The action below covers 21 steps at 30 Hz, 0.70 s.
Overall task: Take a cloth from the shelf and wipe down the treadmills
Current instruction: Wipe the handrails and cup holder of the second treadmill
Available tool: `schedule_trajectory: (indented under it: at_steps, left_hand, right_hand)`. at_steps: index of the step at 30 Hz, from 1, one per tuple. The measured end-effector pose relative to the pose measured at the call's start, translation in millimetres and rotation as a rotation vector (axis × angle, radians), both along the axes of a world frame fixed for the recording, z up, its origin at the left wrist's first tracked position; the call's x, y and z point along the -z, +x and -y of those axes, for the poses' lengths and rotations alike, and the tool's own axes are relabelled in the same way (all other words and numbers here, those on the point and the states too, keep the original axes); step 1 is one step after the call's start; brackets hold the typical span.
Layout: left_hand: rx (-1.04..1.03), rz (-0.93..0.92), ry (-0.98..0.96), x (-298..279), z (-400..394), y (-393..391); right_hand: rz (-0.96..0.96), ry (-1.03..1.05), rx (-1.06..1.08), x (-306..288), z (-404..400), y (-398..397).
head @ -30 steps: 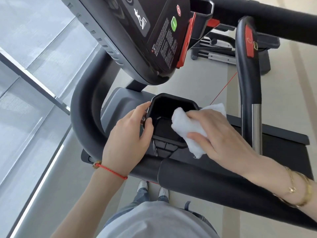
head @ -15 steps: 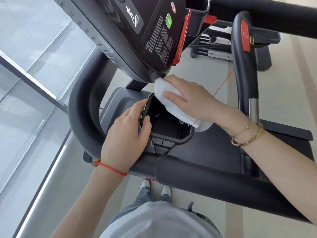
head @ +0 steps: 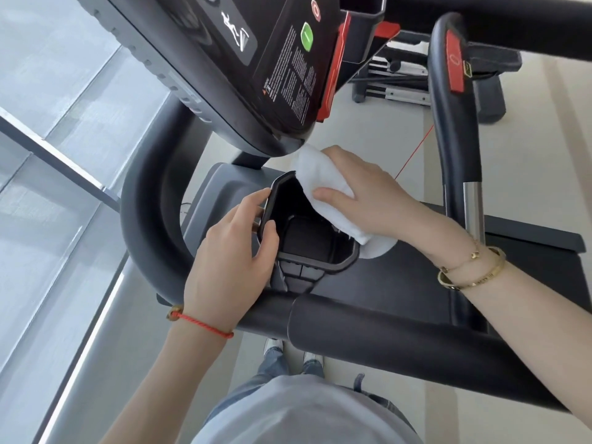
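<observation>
My right hand (head: pixel 368 193) presses the folded white cloth (head: pixel 323 184) against the far rim of the black cup holder (head: pixel 307 232), thumb and fingers curled round it; my left hand (head: pixel 230 261) grips the holder's near-left rim. The cloth's top corner seems to touch the treadmill console (head: pixel 256 75) above; 2 gold bangles (head: pixel 471 270) circle my right wrist.

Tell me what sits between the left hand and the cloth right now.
In the head view, only the open hollow of the black cup holder separates them: the left hand grips its left rim, while the right hand presses the white cloth over its far right rim.
</observation>
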<state>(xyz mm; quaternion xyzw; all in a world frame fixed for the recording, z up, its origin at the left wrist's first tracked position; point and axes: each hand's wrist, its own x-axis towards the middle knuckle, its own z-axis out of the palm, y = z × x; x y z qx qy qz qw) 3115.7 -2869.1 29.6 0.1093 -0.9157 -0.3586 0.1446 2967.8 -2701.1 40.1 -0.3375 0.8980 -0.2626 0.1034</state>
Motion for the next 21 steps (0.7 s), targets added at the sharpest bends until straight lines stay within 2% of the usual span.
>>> schedule_trajectory:
  at_steps: [4,8,12,17,21]
  left_hand:
    - [0.005,0.001,0.010,0,0,0]
    - [0.002,-0.003,0.008,2,0,0]
    - [0.005,0.000,0.013,1,0,1]
    - [-0.002,0.007,0.010,0,0,0]
    - [0.004,0.024,0.015,-1,0,0]
  right_hand:
    - [0.085,-0.071,0.036,8,-24,29]
    - [0.096,-0.017,0.031,0,-9,12]
    - [0.229,-0.091,0.139,1,-8,8]
    - [0.459,-0.221,0.232,5,-26,42]
    - [0.382,-0.204,0.302,2,-23,75]
